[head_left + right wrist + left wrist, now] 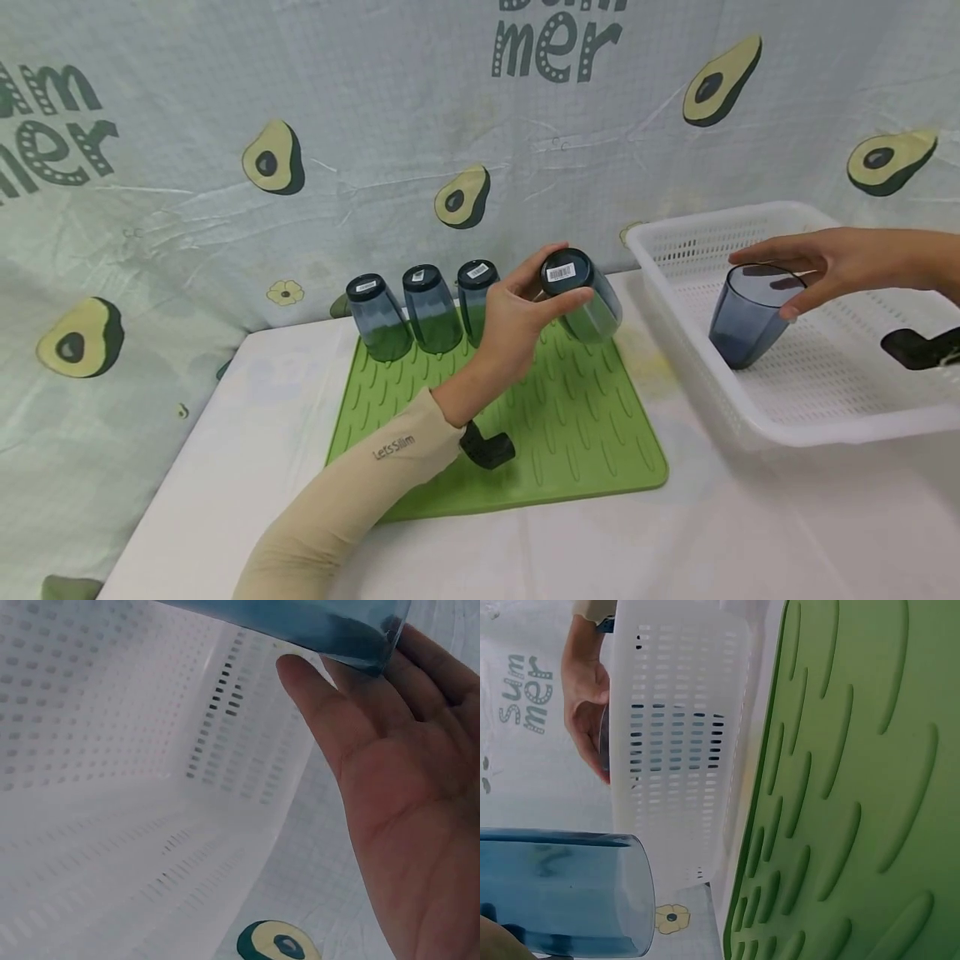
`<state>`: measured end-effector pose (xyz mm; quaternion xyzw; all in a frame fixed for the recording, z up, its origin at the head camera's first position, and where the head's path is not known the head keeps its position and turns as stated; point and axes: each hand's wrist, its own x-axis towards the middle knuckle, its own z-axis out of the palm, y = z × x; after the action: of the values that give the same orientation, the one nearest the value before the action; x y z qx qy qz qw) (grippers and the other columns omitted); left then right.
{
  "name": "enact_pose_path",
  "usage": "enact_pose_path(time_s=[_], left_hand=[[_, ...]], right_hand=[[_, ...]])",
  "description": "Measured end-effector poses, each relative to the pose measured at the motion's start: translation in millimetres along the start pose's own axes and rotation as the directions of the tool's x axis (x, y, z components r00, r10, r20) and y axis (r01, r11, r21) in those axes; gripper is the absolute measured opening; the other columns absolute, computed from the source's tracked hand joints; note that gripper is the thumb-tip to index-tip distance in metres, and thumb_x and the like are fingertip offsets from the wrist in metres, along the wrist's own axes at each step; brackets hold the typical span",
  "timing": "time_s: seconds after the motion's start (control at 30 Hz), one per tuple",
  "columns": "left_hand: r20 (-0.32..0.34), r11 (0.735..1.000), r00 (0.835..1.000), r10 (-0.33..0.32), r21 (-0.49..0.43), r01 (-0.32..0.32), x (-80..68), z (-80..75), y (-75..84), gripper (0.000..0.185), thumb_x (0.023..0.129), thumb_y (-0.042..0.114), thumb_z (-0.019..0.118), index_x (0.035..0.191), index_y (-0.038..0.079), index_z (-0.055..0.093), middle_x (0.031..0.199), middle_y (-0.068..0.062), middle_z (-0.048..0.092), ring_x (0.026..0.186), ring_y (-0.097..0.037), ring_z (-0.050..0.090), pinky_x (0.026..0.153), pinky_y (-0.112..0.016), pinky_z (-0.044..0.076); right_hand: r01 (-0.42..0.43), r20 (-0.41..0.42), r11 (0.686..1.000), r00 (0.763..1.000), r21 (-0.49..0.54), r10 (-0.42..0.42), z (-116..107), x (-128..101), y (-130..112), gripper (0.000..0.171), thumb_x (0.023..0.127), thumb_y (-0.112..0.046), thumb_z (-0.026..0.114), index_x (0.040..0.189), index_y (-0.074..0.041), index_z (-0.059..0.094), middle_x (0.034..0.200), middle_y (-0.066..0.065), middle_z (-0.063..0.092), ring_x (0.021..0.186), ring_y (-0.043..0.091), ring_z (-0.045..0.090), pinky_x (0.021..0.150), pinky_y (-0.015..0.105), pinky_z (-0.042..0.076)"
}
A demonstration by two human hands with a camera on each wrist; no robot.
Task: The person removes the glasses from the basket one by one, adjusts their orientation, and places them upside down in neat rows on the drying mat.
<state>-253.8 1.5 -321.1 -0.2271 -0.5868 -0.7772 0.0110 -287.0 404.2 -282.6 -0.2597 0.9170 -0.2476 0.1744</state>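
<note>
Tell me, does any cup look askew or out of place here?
Only the cup gripped by the left hand is tilted above the green mat. Three cups stand upside down in a tidy row. Nothing looks spilled or damaged.

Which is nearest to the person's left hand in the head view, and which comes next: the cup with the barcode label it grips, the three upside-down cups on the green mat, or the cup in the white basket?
1. Labelled cup: gripped by the left hand.
2. Three upside-down cups: in a row just left of it, at the back of the green mat.
3. Basket cup: far right, under the right hand.
</note>
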Motion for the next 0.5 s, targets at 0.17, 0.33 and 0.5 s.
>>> enact_pose_path(time_s=[0.17,0.33,0.5], left_hand=[[-0.028,1.000,1.000,-0.010,0.020,0.011,5.1,-2.1,-3.7,0.060,0.085,-0.007,0.077,0.141,0.009,0.062,0.133,-0.006,0.066,0.116,-0.019,0.065,0.087,-0.027,0.058],[-0.057,0.999,0.998,-0.022,0.040,0.025,9.5,-6.7,-8.7,0.058,0.085,-0.006,0.078,0.139,0.013,0.065,0.132,-0.007,0.067,0.115,-0.019,0.066,0.088,-0.030,0.059],[-0.064,0.998,0.997,-0.036,0.042,0.039,11.7,-10.4,-11.8,0.060,0.085,-0.006,0.078,0.141,0.011,0.062,0.135,-0.008,0.064,0.118,-0.020,0.065,0.091,-0.031,0.058]], right_hand=[[0.006,0.029,0.999,1.000,0.050,-0.007,1.4,-2.6,4.2,0.080,0.091,-0.007,0.075,0.157,0.001,0.030,0.156,0.022,0.040,0.132,0.008,0.052,0.088,0.014,0.049],[0.137,0.009,0.982,0.990,0.127,-0.140,6.5,-1.8,13.6,0.082,0.087,0.006,0.075,0.154,-0.022,0.036,0.142,-0.023,0.045,0.117,-0.013,0.050,0.086,0.015,0.051],[0.126,-0.018,0.984,0.992,0.123,-0.124,8.7,-1.9,16.1,0.080,0.087,0.005,0.075,0.151,-0.027,0.039,0.134,-0.032,0.047,0.116,-0.013,0.051,0.084,0.015,0.052]])
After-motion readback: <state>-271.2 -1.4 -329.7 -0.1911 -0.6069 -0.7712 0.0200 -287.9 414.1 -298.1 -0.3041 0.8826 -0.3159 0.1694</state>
